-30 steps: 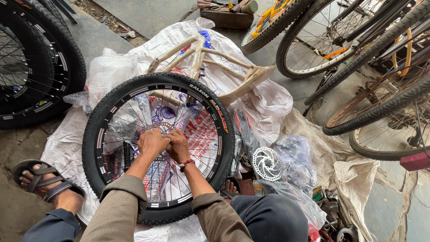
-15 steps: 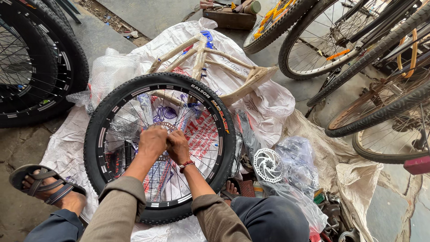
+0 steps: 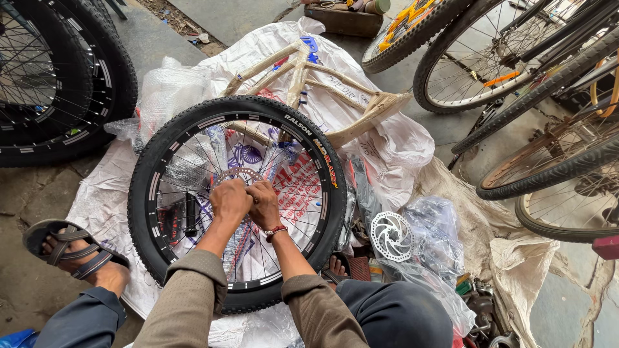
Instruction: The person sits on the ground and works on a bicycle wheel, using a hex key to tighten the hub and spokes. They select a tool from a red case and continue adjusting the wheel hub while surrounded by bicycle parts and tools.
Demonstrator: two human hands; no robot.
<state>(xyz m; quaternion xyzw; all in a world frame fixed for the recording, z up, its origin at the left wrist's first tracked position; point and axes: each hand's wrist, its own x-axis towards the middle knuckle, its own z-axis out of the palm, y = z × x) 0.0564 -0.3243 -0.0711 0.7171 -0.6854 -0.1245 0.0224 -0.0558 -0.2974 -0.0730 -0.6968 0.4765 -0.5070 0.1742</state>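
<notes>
Two hands point(image 3: 248, 203), one flat wheel point(image 3: 235, 200), one brake disc point(image 3: 392, 236), one sandal point(image 3: 68, 248) — one wrapped frame point(image 3: 309, 90).

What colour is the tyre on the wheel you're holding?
Black tyre, best seen in the head view.

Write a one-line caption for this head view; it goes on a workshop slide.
Both hands, left and right, meet at the hub of a black bicycle wheel lying on white sacking.

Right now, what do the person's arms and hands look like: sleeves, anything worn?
Both arms wear long olive-brown sleeves with plain cuffs ending at the forearm. The left hand is bare, with no glove or ring visible. The right hand is bare too, with a red thread band around its wrist.
</notes>
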